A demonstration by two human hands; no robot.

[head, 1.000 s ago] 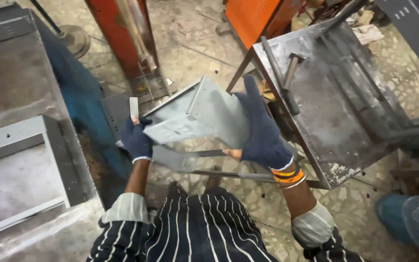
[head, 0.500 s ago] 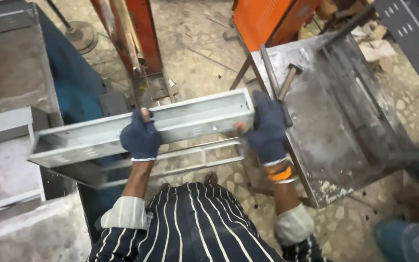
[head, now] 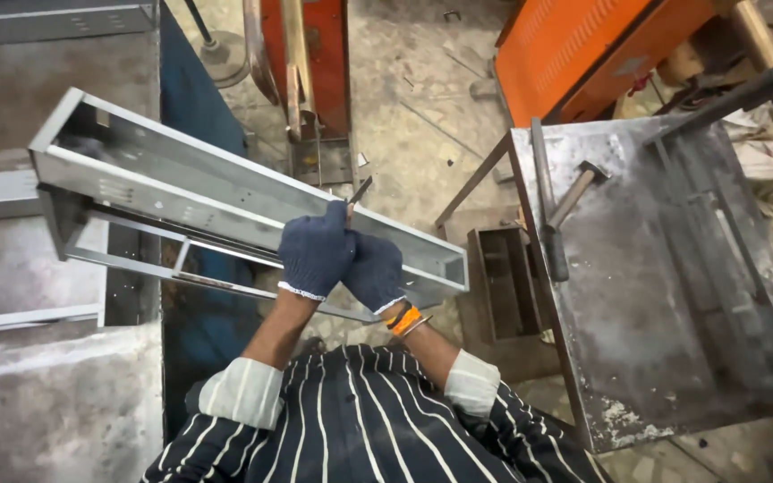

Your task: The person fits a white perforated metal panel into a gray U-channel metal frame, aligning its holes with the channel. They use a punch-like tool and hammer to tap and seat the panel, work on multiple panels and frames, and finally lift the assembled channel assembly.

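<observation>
- A long grey sheet-metal channel (head: 225, 201) is held at frame centre, running from 10 o'clock down to 4 o'clock, open side up, over a bare metal frame (head: 181, 268).
- Left hand (head: 315, 252), in a blue knit glove, is clenched on the channel's near wall, just right of mid-length.
- Right hand (head: 375, 271), gloved, is pressed against the left; its fingers are wrapped around something there, apparently the channel edge or a thin dark rod (head: 357, 192) that sticks up at 12 o'clock from the hands. Which one cannot be told.
- Step judged: the channel is being steadied on the frame.
- Next move calls for a firm two-hand hold so the far end at 10 o'clock stays level.
- A hammer (head: 574, 192) lies on the steel surface (head: 664, 313) at 3 o'clock, well apart from the hands.
</observation>
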